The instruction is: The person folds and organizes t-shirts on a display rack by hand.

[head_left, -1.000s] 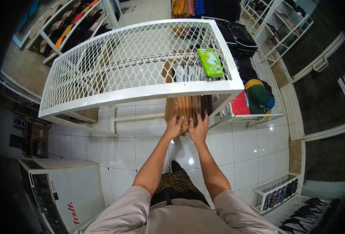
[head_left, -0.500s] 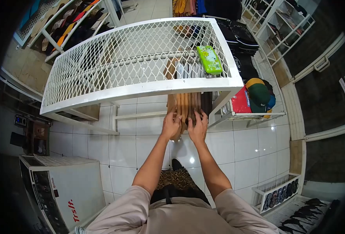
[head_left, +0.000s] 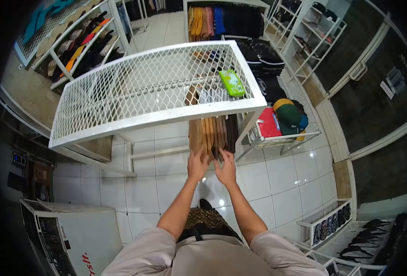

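Note:
A row of hanging garments (head_left: 212, 131) in tan, brown and near-black hangs under the white mesh-topped rack (head_left: 157, 117). Their folded lower ends reach my fingers. My left hand (head_left: 197, 164) touches the tan garments at the left, its fingers stretched out and thumb apart. At the brown, darker garments, my right hand (head_left: 226, 168) rests its fingertips on the lower edges, with fingers and thumb spread. Cloth hides some of the fingertips. A green patterned pack (head_left: 231, 83) lies on the mesh above the garments.
Right of the rack stands a low white stand (head_left: 284, 138) with a red folded item (head_left: 269, 123) and a green-and-yellow cap (head_left: 287, 117). A white cabinet (head_left: 86, 234) stands at lower left. A shelf of sandals (head_left: 331, 224) is at lower right, glass doors (head_left: 364, 73) beyond.
The view has tipped up, showing more clothes at the back. My hands sit slightly lower along the garments, and the fingers look more stretched out. The green pack still lies on the mesh.

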`<state>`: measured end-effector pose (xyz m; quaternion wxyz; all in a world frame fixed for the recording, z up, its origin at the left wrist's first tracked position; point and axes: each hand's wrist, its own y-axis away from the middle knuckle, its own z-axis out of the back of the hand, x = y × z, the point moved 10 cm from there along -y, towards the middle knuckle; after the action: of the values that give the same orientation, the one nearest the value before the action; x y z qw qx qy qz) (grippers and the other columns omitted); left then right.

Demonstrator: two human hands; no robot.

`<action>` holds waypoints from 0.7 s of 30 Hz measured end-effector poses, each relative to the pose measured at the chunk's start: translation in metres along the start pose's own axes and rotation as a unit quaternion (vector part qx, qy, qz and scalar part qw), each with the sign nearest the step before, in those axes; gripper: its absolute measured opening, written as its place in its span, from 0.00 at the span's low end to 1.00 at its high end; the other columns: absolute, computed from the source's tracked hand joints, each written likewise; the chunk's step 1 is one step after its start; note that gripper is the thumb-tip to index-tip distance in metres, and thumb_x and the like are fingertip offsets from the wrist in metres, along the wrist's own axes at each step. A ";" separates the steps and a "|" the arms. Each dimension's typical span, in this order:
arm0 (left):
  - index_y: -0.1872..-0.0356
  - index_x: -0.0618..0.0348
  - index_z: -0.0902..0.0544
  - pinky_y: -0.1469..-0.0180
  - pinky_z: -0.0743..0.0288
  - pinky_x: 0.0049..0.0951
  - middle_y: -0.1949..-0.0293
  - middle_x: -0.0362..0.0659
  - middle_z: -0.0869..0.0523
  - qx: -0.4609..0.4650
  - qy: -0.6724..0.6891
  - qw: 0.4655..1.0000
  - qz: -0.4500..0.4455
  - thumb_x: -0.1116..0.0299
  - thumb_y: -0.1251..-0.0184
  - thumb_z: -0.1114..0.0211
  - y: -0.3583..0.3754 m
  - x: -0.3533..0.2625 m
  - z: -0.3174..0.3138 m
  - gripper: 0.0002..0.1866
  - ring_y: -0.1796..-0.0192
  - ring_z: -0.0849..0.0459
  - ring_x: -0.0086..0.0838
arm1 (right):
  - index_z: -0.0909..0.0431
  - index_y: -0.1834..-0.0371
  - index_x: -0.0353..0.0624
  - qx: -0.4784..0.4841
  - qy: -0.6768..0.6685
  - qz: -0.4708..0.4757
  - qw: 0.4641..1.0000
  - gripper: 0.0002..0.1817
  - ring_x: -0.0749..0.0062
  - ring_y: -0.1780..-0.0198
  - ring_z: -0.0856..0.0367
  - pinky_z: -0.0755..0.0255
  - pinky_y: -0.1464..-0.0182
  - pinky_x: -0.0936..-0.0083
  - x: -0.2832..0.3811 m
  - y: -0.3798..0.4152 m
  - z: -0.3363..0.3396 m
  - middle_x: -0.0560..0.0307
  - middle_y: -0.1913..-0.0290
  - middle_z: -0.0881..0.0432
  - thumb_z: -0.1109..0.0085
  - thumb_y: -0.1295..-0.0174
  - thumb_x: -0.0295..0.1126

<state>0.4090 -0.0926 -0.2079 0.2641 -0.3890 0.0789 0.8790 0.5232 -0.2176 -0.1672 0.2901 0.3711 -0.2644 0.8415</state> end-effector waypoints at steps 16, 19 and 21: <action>0.27 0.58 0.25 0.49 0.16 0.34 0.48 0.52 0.10 0.252 0.103 0.958 0.094 0.57 0.31 0.27 0.136 0.018 0.004 0.34 0.57 0.09 0.34 | 0.15 0.40 0.44 -0.075 -0.098 -0.254 0.959 0.18 0.70 0.59 0.11 0.17 0.56 0.73 -0.087 0.157 0.148 0.49 0.48 0.12 0.32 0.34 0.26; 0.28 0.59 0.24 0.48 0.17 0.36 0.48 0.54 0.10 0.272 0.089 0.956 0.063 0.57 0.31 0.27 0.104 -0.009 -0.035 0.33 0.54 0.09 0.36 | 0.15 0.41 0.44 -0.109 -0.108 -0.248 0.957 0.17 0.71 0.60 0.12 0.18 0.56 0.74 -0.101 0.130 0.172 0.52 0.51 0.11 0.34 0.33 0.26; 0.29 0.62 0.24 0.46 0.18 0.33 0.50 0.52 0.11 0.296 0.111 0.949 0.018 0.62 0.28 0.29 0.086 -0.044 -0.072 0.30 0.51 0.10 0.34 | 0.15 0.42 0.44 -0.073 -0.135 -0.238 0.959 0.16 0.72 0.60 0.13 0.18 0.56 0.74 -0.113 0.108 0.182 0.53 0.50 0.11 0.34 0.33 0.26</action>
<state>0.4345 -0.2075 -0.2314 0.3414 -0.3866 0.3711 0.7722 0.5984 -0.4457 -0.1736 0.4700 0.5112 -0.2661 0.6685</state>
